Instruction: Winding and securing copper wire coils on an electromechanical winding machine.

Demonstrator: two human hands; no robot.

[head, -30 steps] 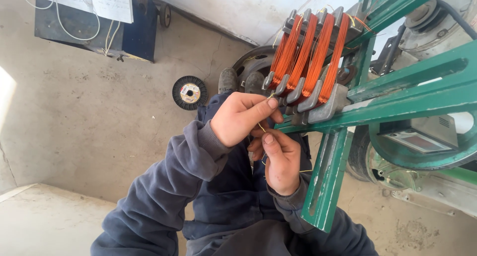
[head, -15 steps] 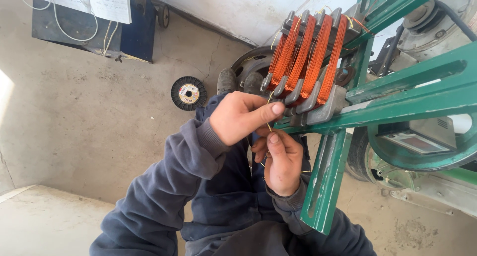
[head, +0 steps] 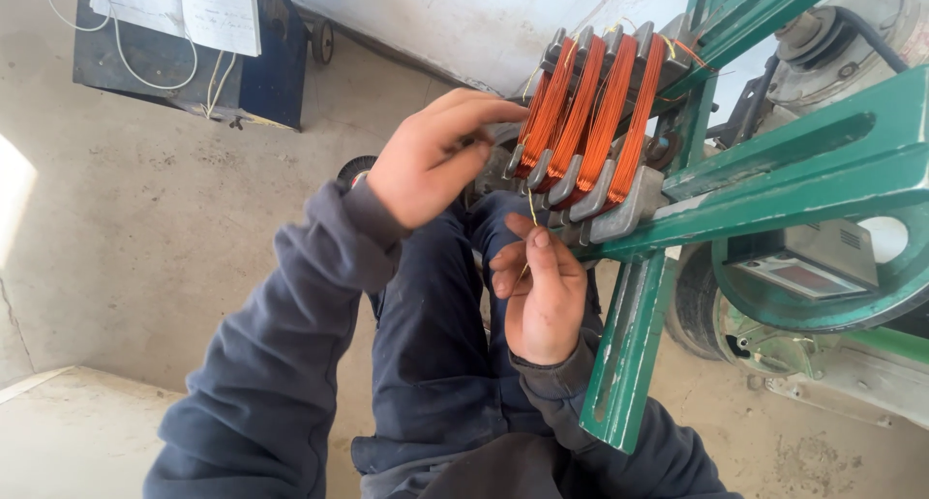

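Wire (head: 530,211), thin and yellowish, hangs from the copper coils (head: 590,112) on the grey former (head: 619,204), which is fixed on the green frame (head: 774,184). It looks light, springy and easy to kink, so it is best taken near the free end. The right hand (head: 540,291) pinches it narrowly just below the former. The left hand (head: 431,155) curls against the coils' left side, fingers closed; what they hold I cannot tell.
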